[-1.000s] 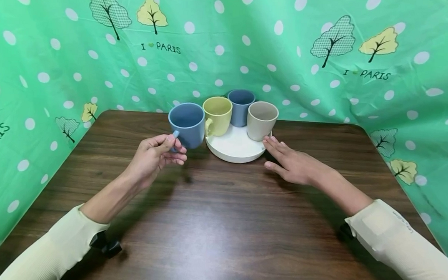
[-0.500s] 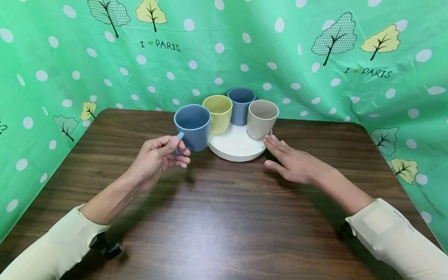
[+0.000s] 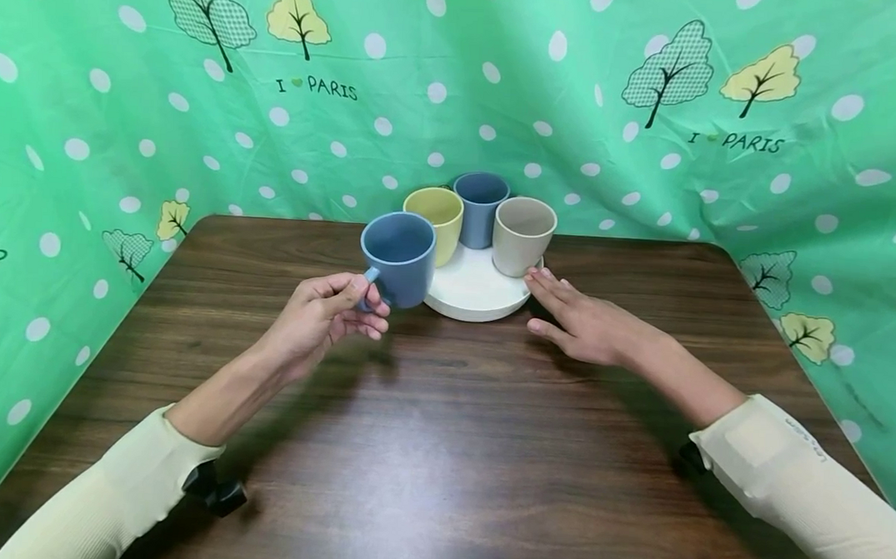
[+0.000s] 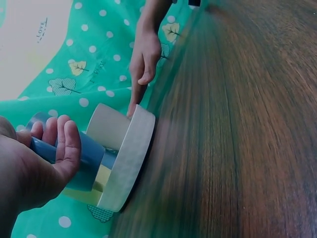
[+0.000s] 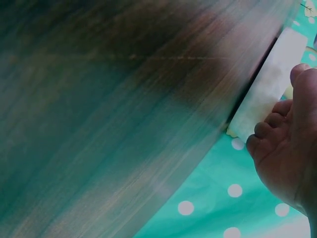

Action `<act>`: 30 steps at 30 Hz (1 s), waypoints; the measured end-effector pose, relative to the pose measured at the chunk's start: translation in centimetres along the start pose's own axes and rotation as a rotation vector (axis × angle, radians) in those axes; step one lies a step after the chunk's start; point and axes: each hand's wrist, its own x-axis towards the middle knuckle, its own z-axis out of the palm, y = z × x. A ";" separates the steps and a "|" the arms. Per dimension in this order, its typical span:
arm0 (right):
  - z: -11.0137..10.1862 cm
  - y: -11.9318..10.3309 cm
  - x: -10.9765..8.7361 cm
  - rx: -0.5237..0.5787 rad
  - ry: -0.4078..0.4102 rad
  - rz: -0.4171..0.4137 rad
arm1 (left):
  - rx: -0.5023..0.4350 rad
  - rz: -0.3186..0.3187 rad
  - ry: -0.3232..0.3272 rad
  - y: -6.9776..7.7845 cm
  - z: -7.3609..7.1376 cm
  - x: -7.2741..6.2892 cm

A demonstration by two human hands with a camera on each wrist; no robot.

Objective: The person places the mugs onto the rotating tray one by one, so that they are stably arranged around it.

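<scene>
My left hand (image 3: 326,312) pinches the handle of a blue mug (image 3: 403,265), holding it upright at the front left of a round white tray (image 3: 477,293). In the head view this mug overlaps the tray's edge and partly covers a yellow mug (image 3: 446,221) behind it. A second blue mug (image 3: 483,218) stands at the back of the tray, and a light grey cup (image 3: 520,241) at its right. My right hand (image 3: 589,323) lies with straight fingers at the tray's right edge, fingertips by the grey cup's base. In the left wrist view the tray's wall (image 4: 131,163) shows below the held mug (image 4: 89,158).
The dark wooden table (image 3: 426,445) stretches out in front of the tray. Close behind it hangs a green curtain (image 3: 397,77) with white dots and printed trees, which also runs along both sides.
My left hand has carried the blue mug rightward and slightly nearer, so it now covers more of the yellow mug and the tray's left edge. My right hand stays at the tray.
</scene>
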 end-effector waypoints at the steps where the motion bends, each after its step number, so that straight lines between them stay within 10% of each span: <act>1: 0.0 0.0 0.0 -0.001 0.001 0.001 | -0.001 0.000 -0.005 0.0 0.1 0.0; 30: 0.1 0.0 0.0 -0.008 0.007 0.000 | -0.005 0.030 -0.069 -0.1 2.9 2.0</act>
